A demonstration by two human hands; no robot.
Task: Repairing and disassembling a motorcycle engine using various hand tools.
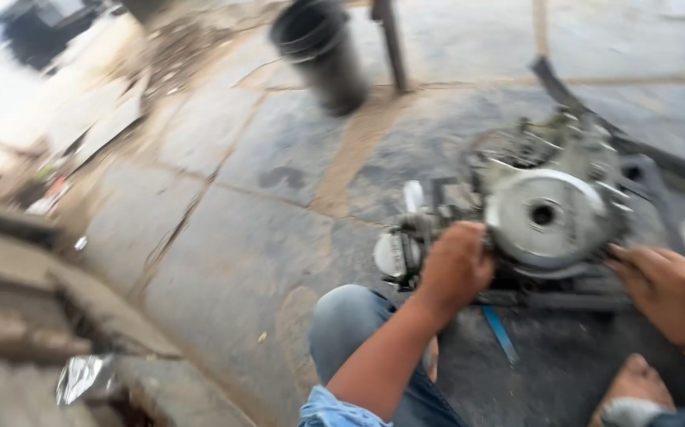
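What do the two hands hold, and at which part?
Both grip the engine: left hand at its left side, right hand at its lower right edge.

This was a rough outdoor repair yard, the sort of open-air motorcycle workshop run at ground level. A greasy engine [544, 209] sat straight on the stone floor [224, 198], right under the left hand [457, 265] and the right hand [670, 292]. The slabs were stained dark with oil around it. A black bucket [322, 51] stood well beyond the left hand, next to a metal post [392, 43]. Rubble and scrap [81, 119] lay far to that hand's left, with worn steps [34, 308] nearer.
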